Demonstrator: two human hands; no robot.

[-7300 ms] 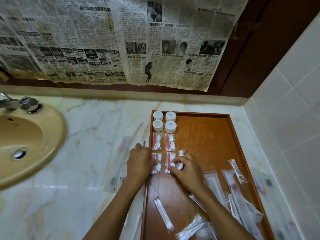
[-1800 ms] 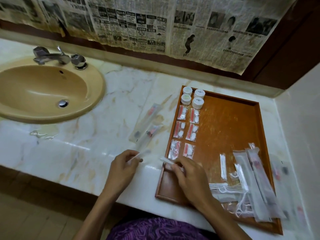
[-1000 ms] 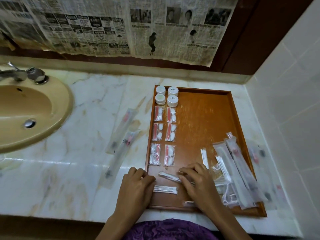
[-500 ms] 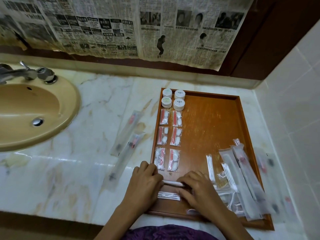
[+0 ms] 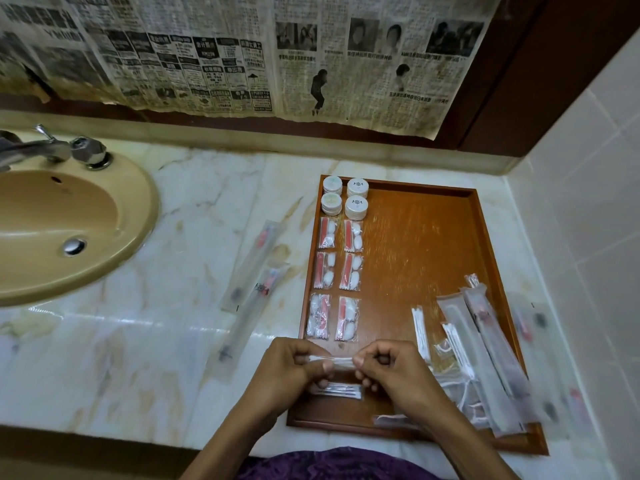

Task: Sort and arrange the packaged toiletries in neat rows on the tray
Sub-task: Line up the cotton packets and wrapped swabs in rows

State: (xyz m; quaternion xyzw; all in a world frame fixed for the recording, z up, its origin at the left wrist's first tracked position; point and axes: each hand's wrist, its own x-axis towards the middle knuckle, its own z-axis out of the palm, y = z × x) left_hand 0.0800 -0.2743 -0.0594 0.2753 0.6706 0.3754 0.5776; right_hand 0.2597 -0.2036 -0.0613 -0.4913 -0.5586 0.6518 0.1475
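Hands meet over the near end of the wooden tray [image 5: 436, 244]: the left hand [image 5: 289, 370] and the right hand [image 5: 394, 372] each pinch one end of a slim clear packet of white sticks [image 5: 334, 362], fingers curled round it, holding it level just above the tray floor. Under it, on the tray, lies a second packet of the same kind [image 5: 341, 390]. Along the tray's left side stand four round white pots [image 5: 344, 199] in a two-by-two block at the far corner, and nearer than those lie six small sachets with red and white contents [image 5: 337, 280], two abreast in three rows. At the tray's right side sits a loose heap of long clear packets [image 5: 485, 351], overlapping one another and blurred, so what is inside is hard to tell; another white stick packet [image 5: 420, 332] lies just left of the heap. One flat packet [image 5: 394, 420] at the tray's near edge is partly hidden by the right wrist. Left of the tray, on the pale marble counter [image 5: 166, 306], lie two long clear packets [image 5: 252, 292] end to end. Further left is a tan sink [image 5: 72, 223], cut off by the edge, with a metal tap [image 5: 62, 148]. Beyond the tray, newspaper [image 5: 242, 53] covers the wall; white tiles [image 5: 588, 202] stand to its right.
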